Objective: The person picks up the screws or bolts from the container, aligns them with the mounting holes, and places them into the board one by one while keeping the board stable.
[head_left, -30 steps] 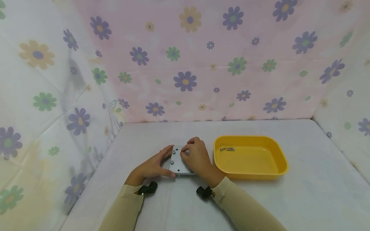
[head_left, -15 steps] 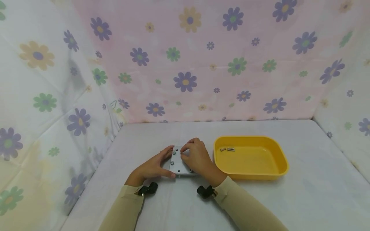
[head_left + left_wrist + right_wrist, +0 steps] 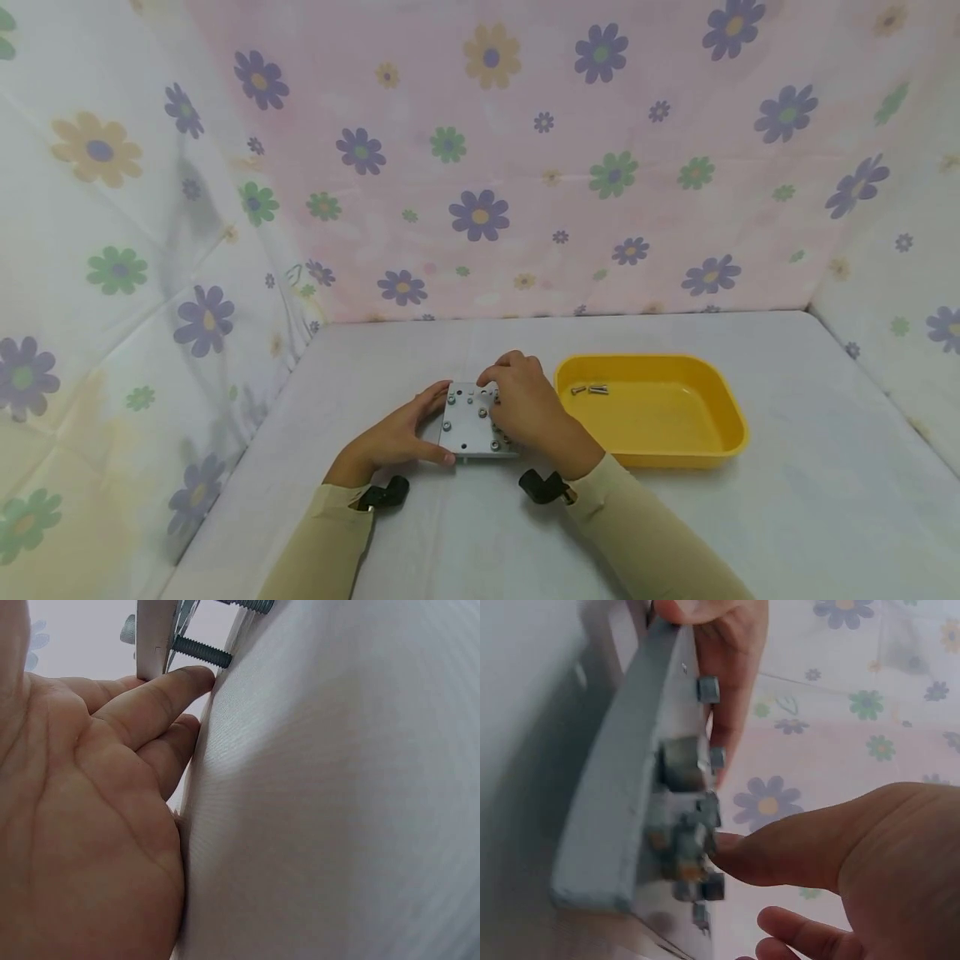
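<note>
A silver metal plate (image 3: 467,429) stands a little above the table, with several bolts through it; one threaded bolt shank (image 3: 202,651) hangs beneath. My left hand (image 3: 401,427) grips its left side, thumb at the near corner and fingers at the far corner. Over the plate's right part is my right hand (image 3: 528,408), its thumb (image 3: 769,851) against or very near a cluster of bolt heads. Nothing pinched shows between its fingers, though they hide part of the plate. A small bolt (image 3: 470,401) and a larger bolt (image 3: 482,412) stand in the plate's middle.
A yellow tray (image 3: 660,457) stands just right of my right hand, with several loose bolts (image 3: 597,389) at its far left. White cloth covers the table (image 3: 465,533). Flowered curtains (image 3: 517,167) enclose the back and sides.
My right hand has come off the small bolt in the plate's middle and moved right, uncovering more bolt heads. My left hand keeps its grip on the plate.
</note>
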The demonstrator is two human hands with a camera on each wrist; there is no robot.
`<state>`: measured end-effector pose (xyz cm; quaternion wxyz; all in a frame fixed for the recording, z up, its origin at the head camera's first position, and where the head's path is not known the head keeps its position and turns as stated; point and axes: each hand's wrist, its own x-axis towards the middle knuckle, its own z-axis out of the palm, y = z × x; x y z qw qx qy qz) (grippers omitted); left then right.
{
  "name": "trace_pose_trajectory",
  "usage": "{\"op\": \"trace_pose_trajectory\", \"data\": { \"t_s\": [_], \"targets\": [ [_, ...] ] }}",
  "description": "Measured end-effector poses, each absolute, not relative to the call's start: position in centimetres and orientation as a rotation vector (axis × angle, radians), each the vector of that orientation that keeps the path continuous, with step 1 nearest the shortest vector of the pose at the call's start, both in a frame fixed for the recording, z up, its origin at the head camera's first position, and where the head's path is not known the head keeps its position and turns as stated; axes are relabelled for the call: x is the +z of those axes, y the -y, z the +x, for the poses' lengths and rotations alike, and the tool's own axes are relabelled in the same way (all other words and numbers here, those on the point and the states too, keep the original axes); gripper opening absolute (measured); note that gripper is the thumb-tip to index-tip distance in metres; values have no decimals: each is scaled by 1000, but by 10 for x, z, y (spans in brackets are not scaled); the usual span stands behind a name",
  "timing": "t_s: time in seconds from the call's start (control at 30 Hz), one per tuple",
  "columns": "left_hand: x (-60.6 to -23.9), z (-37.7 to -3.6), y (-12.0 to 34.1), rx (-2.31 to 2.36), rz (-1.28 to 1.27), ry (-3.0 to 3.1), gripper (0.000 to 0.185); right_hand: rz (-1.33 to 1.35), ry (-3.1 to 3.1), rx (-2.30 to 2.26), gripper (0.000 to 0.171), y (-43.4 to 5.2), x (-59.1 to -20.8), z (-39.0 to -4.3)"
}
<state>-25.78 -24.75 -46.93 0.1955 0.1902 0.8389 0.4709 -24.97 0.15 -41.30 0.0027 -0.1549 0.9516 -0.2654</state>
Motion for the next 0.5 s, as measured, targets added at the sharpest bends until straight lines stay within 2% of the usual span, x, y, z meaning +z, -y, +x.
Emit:
{"op": "trace_pose_trajectory", "data": {
  "t_s": [0.2,0.5],
  "targets": [
    [-470,-259,247,1291,523,-2364,125,-416,-2997,-858,33,-12,-401,-251],
    [-469,-258,249,1298,523,-2368,126,-465,-2965,-890,31,-26,-385,-252]
  ]
}}
